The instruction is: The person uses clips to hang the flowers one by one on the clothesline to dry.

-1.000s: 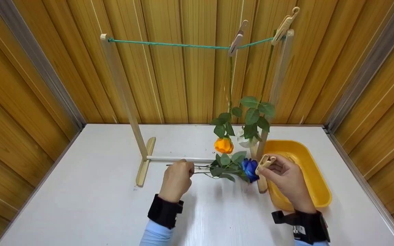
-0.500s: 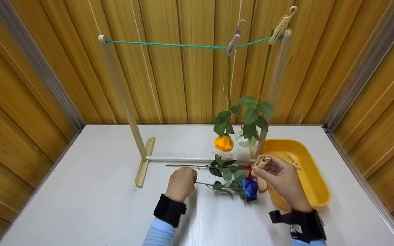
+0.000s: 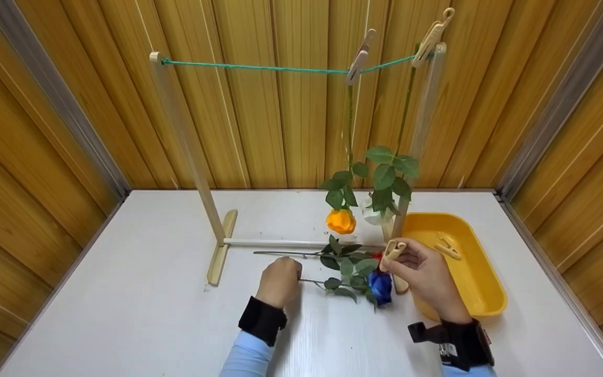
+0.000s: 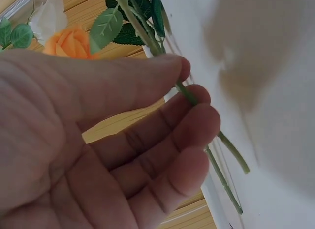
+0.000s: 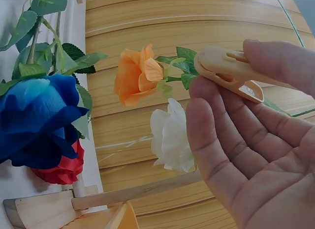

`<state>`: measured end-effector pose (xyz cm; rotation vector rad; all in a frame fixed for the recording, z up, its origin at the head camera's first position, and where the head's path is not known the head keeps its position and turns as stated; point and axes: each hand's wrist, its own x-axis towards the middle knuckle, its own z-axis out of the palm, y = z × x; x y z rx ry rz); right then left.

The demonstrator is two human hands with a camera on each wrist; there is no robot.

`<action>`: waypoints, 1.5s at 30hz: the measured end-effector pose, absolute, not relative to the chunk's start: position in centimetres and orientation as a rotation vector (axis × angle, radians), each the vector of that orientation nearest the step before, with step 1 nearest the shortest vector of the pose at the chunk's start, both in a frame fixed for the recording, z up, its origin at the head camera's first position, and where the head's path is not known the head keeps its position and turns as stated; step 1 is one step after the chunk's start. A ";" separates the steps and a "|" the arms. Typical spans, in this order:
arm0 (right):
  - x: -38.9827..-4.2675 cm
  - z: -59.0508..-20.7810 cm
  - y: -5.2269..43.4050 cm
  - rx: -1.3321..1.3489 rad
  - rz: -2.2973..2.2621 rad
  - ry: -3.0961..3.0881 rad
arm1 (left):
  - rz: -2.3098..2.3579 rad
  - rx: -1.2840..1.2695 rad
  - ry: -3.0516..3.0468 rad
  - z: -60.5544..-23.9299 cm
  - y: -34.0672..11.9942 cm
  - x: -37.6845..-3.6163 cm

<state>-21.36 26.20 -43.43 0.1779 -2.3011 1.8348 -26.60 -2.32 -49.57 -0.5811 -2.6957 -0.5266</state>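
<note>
My left hand (image 3: 279, 281) pinches the blue rose (image 3: 381, 286) stem, now pulled clear of the red one (still lying there); my right hand (image 3: 423, 272) grips a clothespin (image 3: 392, 250), ready.

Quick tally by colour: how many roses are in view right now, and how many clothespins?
Orange rose: 1, hanging
White rose: 1, hanging
Blue rose: 1, stem pinched by left hand
Red rose: 1, on table
Clothespins: 4 (2 on line, 1 in yellow tray, 1 in right hand)
Total: 8

Blue rose (image 3: 381, 286), beige clothespin (image 3: 392, 251), yellow tray (image 3: 482, 306)
</note>
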 end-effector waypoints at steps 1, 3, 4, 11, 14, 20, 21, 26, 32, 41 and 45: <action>-21.3 -43.4 26.2 0.179 1.835 -2.300 | -0.523 -0.580 -2.691 -49.6 -2.3 -26.6; -21.3 -43.3 26.1 0.181 1.835 -2.298 | -0.516 -0.577 -2.684 -49.6 -2.3 -26.7; -21.3 -43.3 26.1 0.183 1.836 -2.297 | -0.516 -0.577 -2.683 -49.6 -2.3 -26.7; -21.3 -43.3 26.0 0.178 1.820 -2.310 | -0.515 -0.556 -2.655 -49.3 -2.1 -26.7; -21.4 -43.2 25.9 0.167 1.805 -2.338 | -0.524 -0.551 -2.640 -48.9 -1.9 -26.6; -21.5 -43.2 25.7 0.139 1.784 -2.387 | -0.561 -0.576 -2.689 -48.2 -1.8 -26.3; -21.5 -43.2 25.7 0.139 1.784 -2.387 | -0.567 -0.581 -2.698 -48.2 -1.7 -26.3; -21.5 -43.4 25.7 0.157 1.803 -2.368 | -0.614 -0.585 -2.735 -48.5 -1.3 -26.3; -21.5 -43.6 25.7 0.175 1.804 -2.359 | -0.673 -0.548 -2.751 -49.1 -0.8 -26.4; -21.6 -43.7 25.7 0.207 1.804 -2.356 | -0.757 -0.464 -2.712 -49.1 -0.9 -26.3; -21.6 -43.7 25.6 0.211 1.804 -2.348 | -0.807 -0.419 -2.657 -48.6 -0.9 -26.2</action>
